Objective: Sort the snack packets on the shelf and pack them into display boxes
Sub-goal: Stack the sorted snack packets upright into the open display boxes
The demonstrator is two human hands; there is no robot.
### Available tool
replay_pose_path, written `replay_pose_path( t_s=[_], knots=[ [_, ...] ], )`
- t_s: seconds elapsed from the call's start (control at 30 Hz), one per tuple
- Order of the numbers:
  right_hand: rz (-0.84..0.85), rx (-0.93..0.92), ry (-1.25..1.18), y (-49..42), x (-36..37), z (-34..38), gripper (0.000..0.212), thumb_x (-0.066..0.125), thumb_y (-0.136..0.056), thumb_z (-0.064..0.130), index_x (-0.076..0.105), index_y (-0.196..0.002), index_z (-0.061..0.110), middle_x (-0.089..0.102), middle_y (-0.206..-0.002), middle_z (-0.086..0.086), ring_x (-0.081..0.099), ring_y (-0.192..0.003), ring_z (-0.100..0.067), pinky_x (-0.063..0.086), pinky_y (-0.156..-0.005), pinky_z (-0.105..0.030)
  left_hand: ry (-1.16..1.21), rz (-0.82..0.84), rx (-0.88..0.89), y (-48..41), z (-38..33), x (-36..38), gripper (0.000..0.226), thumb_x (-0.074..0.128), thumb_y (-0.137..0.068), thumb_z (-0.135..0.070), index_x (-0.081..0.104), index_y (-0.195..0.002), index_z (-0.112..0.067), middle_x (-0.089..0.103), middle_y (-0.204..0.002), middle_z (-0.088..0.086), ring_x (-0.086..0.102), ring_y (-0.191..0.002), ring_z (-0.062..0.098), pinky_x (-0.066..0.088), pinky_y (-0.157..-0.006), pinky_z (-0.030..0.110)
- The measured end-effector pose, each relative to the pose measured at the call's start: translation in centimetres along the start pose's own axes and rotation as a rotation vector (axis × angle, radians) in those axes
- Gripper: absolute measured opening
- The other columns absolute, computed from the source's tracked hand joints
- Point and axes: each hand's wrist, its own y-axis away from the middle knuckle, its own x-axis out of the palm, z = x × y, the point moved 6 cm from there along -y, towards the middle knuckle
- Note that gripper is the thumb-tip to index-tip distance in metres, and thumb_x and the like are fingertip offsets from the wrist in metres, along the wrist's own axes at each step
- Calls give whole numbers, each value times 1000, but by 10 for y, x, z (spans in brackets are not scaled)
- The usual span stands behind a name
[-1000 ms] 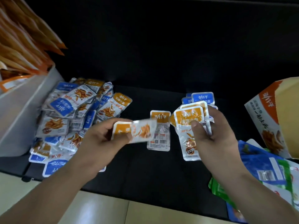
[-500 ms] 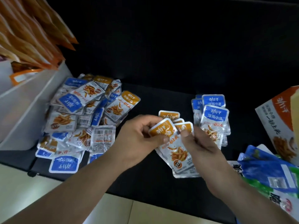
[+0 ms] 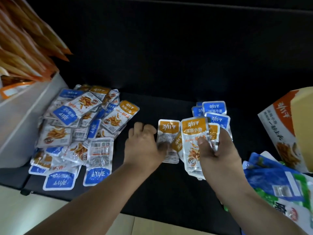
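My right hand [image 3: 218, 150] grips a fanned stack of orange-topped snack packets [image 3: 194, 133], thumb pressed on the front one. One more orange-topped packet [image 3: 168, 131] lies flat on the black shelf [image 3: 169, 180] just left of that stack. My left hand [image 3: 143, 145] hovers beside it with loosely curled fingers and nothing in it; its thumb overlaps that packet's lower edge. A small pile of blue-topped packets [image 3: 214, 108] lies behind the right hand. A mixed heap of blue and orange packets [image 3: 79, 131] covers the shelf at the left.
An orange-and-white display box [image 3: 277, 126] stands tilted at the right edge. Larger blue and green bags [image 3: 274, 180] lie in front of it. At the far left a white box [image 3: 20, 119] holds long orange packets [image 3: 25, 48]. Pale floor shows below the shelf's front edge.
My left hand passed its orange packet onto the stack in my right hand and let go. It has drawn back left, empty. The right hand's stack rose slightly.
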Motion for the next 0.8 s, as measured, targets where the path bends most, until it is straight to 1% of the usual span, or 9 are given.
replay_pose_path(
  t_s=[0.2, 0.3, 0.37, 0.47, 0.53, 0.6, 0.63, 0.7, 0.8],
  knots=[
    [5, -24, -39, -1, 7, 8, 17, 58, -104, 22, 56, -117, 33, 66, -85, 35, 67, -73, 11, 47, -48, -8, 124, 34, -87, 5, 16, 1, 27, 76, -88, -42, 60, -106, -28, 43, -108, -10, 51, -107, 15, 46, -84, 33],
    [-39, -23, -47, -8, 10, 8, 17, 58, -104, 23, 56, -118, 33, 65, -82, 37, 65, -72, 14, 46, -47, -7, 337, 29, -189, 3, 28, -6, 24, 79, -88, -32, 56, -91, -27, 61, -92, -10, 63, -84, 6, 54, -70, 30],
    [-71, -24, -62, -15, 15, 7, 17, 58, -104, 24, 55, -120, 31, 67, -82, 34, 66, -74, 13, 51, -51, -9, 497, -11, -230, 3, 37, -18, 20, 78, -90, -23, 59, -86, -23, 62, -72, -9, 62, -62, -2, 47, -53, 18],
    [-107, -15, -70, -30, 30, 9, 25, 58, -104, 24, 53, -128, 27, 70, -88, 16, 66, -79, 13, 55, -61, -12, 495, -155, -91, 5, 39, -44, 23, 72, -92, -16, 54, -79, -22, 55, -63, -6, 55, -53, 4, 42, -47, 18],
    [-103, -12, -54, -42, 47, 9, 22, 58, -104, 24, 54, -126, 23, 67, -92, 13, 64, -74, 14, 47, -51, -6, 354, -196, 47, 7, 30, -50, 22, 70, -90, -19, 51, -80, -24, 57, -77, -5, 58, -64, 7, 45, -51, 23],
    [-86, 7, -30, -49, 66, 11, 24, 60, -102, 25, 54, -125, 22, 65, -93, 12, 64, -71, 3, 42, -47, -8, 236, -214, 146, 8, 21, -42, 17, 65, -87, -25, 50, -81, -22, 56, -89, -5, 61, -84, 16, 52, -63, 35],
    [-72, 15, -8, -52, 74, 12, 27, 62, -101, 26, 53, -126, 22, 65, -95, 12, 63, -75, 2, 41, -50, -8, 227, -208, 165, 7, 17, -36, 15, 60, -85, -31, 49, -81, -22, 55, -89, -6, 59, -85, 18, 52, -65, 40],
    [-49, 25, 38, -54, 84, 13, 35, 68, -97, 27, 52, -128, 24, 66, -99, 11, 64, -84, -2, 45, -57, -11, 271, -159, 148, 3, 13, -24, 17, 52, -82, -46, 49, -81, -29, 56, -94, -9, 54, -88, 15, 52, -69, 38],
    [-60, -33, 172, -55, 83, 15, 38, 69, -91, 38, 55, -125, 28, 66, -109, 3, 67, -97, -15, 57, -76, -29, 329, -38, 128, 1, 13, -9, 22, 56, -83, -55, 60, -94, -36, 56, -130, -15, 48, -114, 10, 43, -88, 27]
  ],
)
